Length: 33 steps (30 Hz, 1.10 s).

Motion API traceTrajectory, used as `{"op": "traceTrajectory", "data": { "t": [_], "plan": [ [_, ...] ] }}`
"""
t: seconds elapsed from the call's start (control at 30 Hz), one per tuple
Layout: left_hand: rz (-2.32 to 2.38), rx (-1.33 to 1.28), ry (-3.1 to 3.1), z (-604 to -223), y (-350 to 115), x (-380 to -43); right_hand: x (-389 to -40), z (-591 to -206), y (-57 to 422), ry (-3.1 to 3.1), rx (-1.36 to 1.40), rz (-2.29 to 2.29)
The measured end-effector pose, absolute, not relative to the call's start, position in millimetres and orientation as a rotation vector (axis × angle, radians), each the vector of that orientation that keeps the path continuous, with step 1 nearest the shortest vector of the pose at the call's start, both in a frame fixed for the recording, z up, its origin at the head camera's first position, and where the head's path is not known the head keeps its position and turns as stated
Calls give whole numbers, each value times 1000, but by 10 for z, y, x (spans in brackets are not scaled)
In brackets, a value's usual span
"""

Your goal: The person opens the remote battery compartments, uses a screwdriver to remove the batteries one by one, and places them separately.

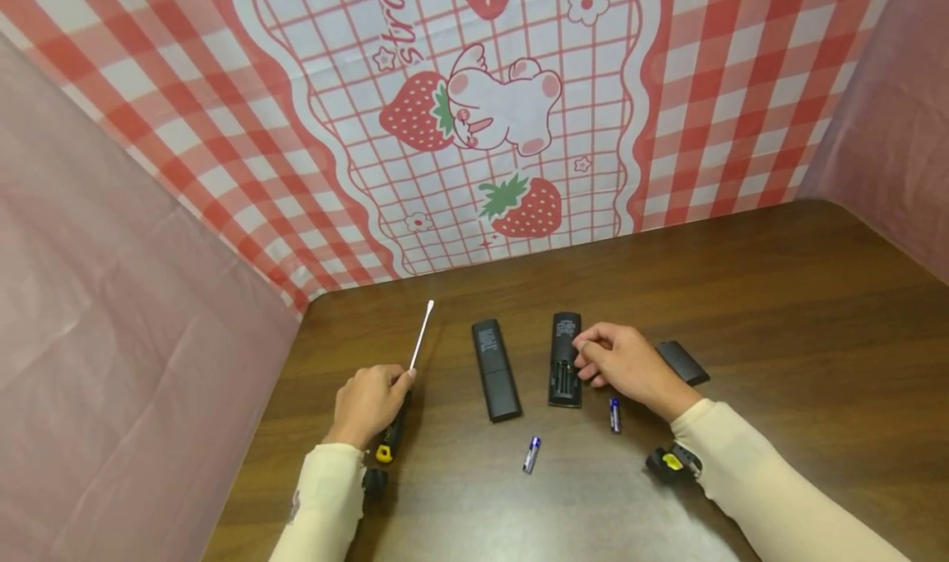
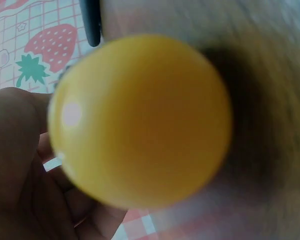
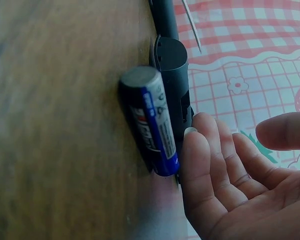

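My left hand [image 1: 371,401] grips a screwdriver [image 1: 421,339], its shaft pointing up and away over the table. The handle's yellow round end [image 2: 140,120] fills much of the left wrist view. My right hand [image 1: 626,364] is at the right edge of a black remote control [image 1: 566,328] whose battery compartment lies open. Its fingers are loosely bent, and the right wrist view shows nothing between thumb and fingers. Close below that hand lies a blue and silver battery [image 1: 614,415], seen large in the right wrist view. Beyond the wrist is a black battery cover [image 1: 684,362].
A second black remote control [image 1: 495,372], its back cover on, lies between the hands. Nearer the front, another battery [image 1: 531,455] rests on the brown wooden table [image 1: 778,315]. A strawberry-patterned cloth [image 1: 504,191] hangs along the back edge, with pink cloth at both sides.
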<state>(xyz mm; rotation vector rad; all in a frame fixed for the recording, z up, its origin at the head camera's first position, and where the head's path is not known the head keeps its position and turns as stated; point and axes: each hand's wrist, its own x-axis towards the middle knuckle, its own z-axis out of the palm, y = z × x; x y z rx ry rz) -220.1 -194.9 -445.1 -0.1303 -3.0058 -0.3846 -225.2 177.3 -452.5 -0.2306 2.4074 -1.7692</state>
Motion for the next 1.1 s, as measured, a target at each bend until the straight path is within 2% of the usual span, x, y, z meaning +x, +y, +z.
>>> {"op": "traceTrajectory", "data": {
  "t": [1.1],
  "plan": [
    [-223, -117, -3065, -4469, -1945, -2322, -2256, -4549, 1759, 2347, -225, -1804]
  ]
}}
